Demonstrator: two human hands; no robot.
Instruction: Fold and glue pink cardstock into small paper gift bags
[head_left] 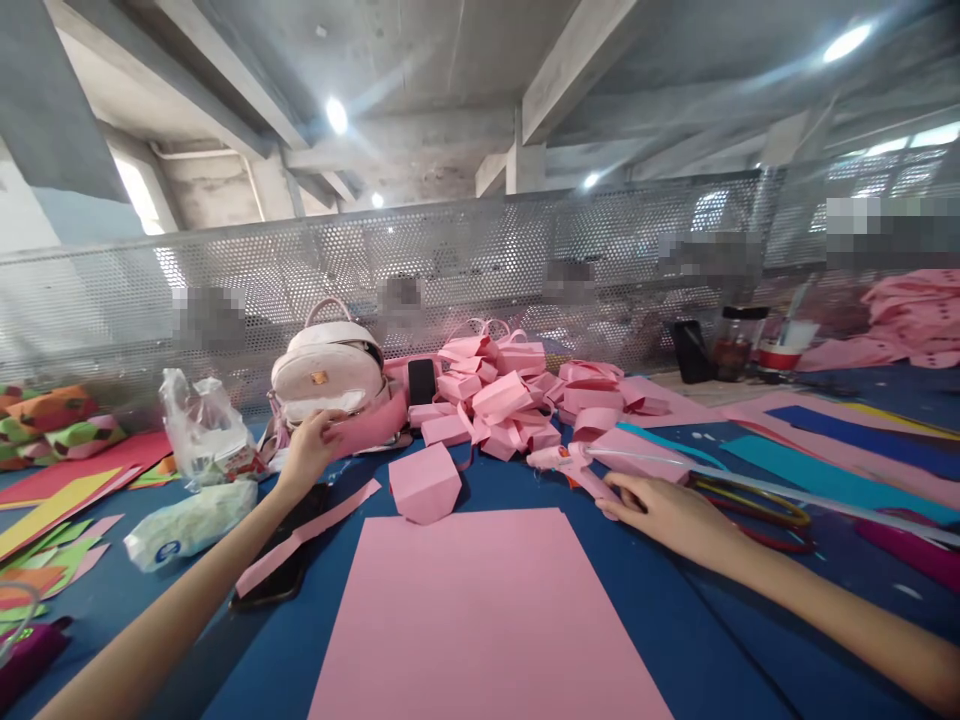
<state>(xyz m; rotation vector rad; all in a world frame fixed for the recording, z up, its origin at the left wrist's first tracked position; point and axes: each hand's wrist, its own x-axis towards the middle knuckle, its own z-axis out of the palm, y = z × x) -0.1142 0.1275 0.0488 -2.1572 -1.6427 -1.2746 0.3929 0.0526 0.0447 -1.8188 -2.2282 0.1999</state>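
Observation:
My left hand (pixel 311 445) is closed on a pink paper strip (pixel 371 425), held up in front of the white backpack (pixel 330 370). My right hand (pixel 660 510) has its fingers around the handle of a pink-and-white glue gun (pixel 574 465), whose nozzle points left. From the gun's back a long translucent glue stick (pixel 750 475) runs off to the right. Between the hands, a folded pink paper box (pixel 425 484) sits at the far edge of a large pink sheet (pixel 480 610). Behind it rises a pile of pink paper pieces (pixel 502 395).
A narrow pink strip (pixel 307 535) lies across a black phone (pixel 277 575). Left are a tissue pack (pixel 191 525), a plastic bag (pixel 206 430) and coloured paper scraps. Scissors (pixel 757 510) lie beside my right forearm. A perforated metal screen (pixel 465 250) stands behind the blue table.

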